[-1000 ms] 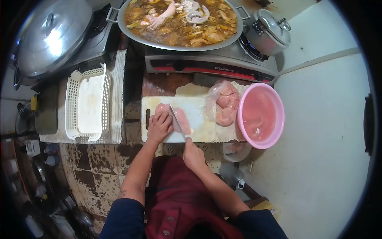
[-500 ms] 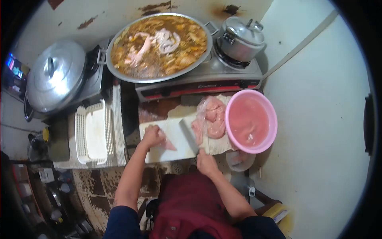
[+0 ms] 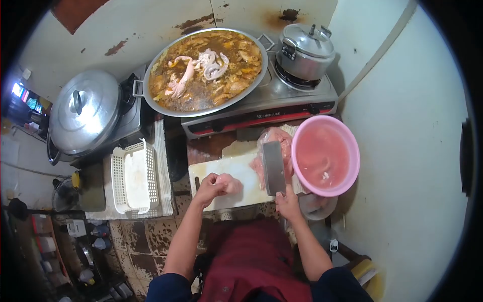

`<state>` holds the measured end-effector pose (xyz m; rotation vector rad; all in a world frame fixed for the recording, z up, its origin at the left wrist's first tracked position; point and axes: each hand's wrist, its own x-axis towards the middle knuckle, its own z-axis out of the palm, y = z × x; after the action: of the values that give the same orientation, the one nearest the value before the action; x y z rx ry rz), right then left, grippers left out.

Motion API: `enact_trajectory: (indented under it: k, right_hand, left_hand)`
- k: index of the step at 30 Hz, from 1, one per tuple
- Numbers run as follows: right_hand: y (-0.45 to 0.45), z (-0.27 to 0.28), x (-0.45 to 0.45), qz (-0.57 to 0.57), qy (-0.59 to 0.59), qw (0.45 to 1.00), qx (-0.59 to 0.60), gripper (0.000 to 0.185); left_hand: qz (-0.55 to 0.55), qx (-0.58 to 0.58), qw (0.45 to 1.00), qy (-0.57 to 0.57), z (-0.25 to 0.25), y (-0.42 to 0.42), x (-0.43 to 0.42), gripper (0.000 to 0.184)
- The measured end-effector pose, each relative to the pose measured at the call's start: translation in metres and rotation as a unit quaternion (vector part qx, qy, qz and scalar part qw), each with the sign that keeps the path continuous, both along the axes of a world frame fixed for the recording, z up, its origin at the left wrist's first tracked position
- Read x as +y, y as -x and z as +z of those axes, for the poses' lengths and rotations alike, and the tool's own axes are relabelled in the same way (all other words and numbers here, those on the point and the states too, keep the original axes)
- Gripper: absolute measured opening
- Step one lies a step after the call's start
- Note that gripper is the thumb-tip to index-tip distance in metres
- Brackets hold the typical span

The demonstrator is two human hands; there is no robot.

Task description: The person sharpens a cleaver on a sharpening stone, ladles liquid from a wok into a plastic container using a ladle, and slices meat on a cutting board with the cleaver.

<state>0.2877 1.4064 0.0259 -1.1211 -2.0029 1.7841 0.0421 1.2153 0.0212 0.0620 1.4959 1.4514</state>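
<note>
My left hand [image 3: 211,189] pinches the left end of a small piece of pale pink raw meat [image 3: 229,184] on the white cutting board [image 3: 221,203]. The fingers of my right hand [image 3: 288,203] are wrapped round the handle of a cleaver [image 3: 274,168], whose broad grey blade points away from me over the board's right part. Behind the blade, a clear plastic bag of raw pink meat [image 3: 278,138] rests at the board's right edge, partly hidden by the cleaver. Right of it stands a pink basin [image 3: 353,151] holding pinkish water with something pale in it.
A wide pan [image 3: 156,104] of brown stew with pale pieces on top sits on the gas stove [image 3: 261,116]. Beside it is a lidded pressure cooker [image 3: 306,50]. At left are a large lidded pot [image 3: 83,123] and a white plastic basket [image 3: 118,173]. A wall [image 3: 402,151] bounds the right.
The cleaver has swung from a leftward tilt to nearly upright and shifted right. My left hand has turned, and the meat it holds looks bunched rather than spread flat. The camera view has shifted slightly.
</note>
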Motion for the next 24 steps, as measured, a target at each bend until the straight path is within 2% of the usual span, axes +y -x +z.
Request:
enact_trajectory:
  k: [1, 2, 3, 5, 10, 12, 14, 17, 19, 20, 21, 22, 23, 24]
  right_hand:
    - [0.003, 0.031, -0.006, -0.003, 0.081, 0.997, -0.005, 0.023]
    - [0.004, 0.027, -0.014, -0.003, 0.091, 0.996, 0.001, 0.022]
    - [0.002, 0.022, -0.023, -0.003, 0.102, 0.995, 0.005, 0.021]
    - [0.001, 0.012, -0.047, -0.010, 0.115, 0.993, 0.030, 0.019]
    - [0.006, 0.005, -0.111, -0.050, 0.159, 0.985, -0.034, 0.016]
    - [0.006, 0.001, -0.126, -0.087, 0.169, 0.981, -0.027, 0.015]
    - [0.006, 0.008, -0.131, -0.115, 0.177, 0.977, -0.013, 0.014]
    - [0.007, 0.014, -0.120, -0.104, 0.143, 0.984, -0.020, 0.017]
    - [0.022, 0.001, -0.105, -0.061, 0.146, 0.987, 0.013, 0.016]
    - [0.031, -0.009, -0.097, -0.048, 0.187, 0.981, 0.037, 0.018]
    - [0.044, -0.027, -0.089, -0.034, 0.150, 0.988, 0.012, 0.017]
    - [0.057, -0.060, -0.073, 0.061, 0.057, 0.995, -0.047, 0.024]
    - [0.070, -0.077, -0.063, 0.078, -0.066, 0.994, -0.044, 0.033]
    - [0.073, -0.039, -0.063, 0.028, -0.019, 0.997, -0.064, 0.043]
  left_hand:
    - [0.030, 0.002, 0.999, 0.014, -0.015, -0.002, -0.004, 0.024]
    - [0.058, 0.003, 0.998, 0.027, -0.029, -0.004, -0.010, 0.024]
    - [0.067, 0.068, 0.992, 0.078, -0.038, -0.006, -0.018, 0.024]
    - [0.025, 0.114, 0.988, 0.105, -0.054, -0.003, -0.038, 0.024]
    - [-0.032, 0.265, 0.958, 0.105, -0.091, -0.001, -0.054, 0.024]
    - [0.017, 0.123, 0.991, 0.041, -0.078, 0.001, -0.041, 0.024]
    - [0.057, -0.024, 0.997, -0.052, -0.042, -0.006, -0.033, 0.027]
    - [0.090, -0.096, 0.982, -0.136, -0.008, -0.004, -0.028, 0.022]
    - [0.035, -0.001, 0.998, -0.058, -0.016, 0.006, -0.035, 0.029]
    - [0.006, 0.062, 0.998, -0.029, -0.048, 0.015, -0.043, 0.031]
    - [-0.053, 0.094, 0.994, 0.009, -0.058, 0.023, -0.051, 0.032]
    - [-0.099, 0.227, 0.952, 0.182, -0.095, 0.034, -0.062, 0.030]
    - [-0.010, 0.174, 0.978, 0.112, -0.098, 0.030, -0.063, 0.029]
    - [0.077, 0.120, 0.989, 0.037, -0.103, 0.025, -0.065, 0.030]
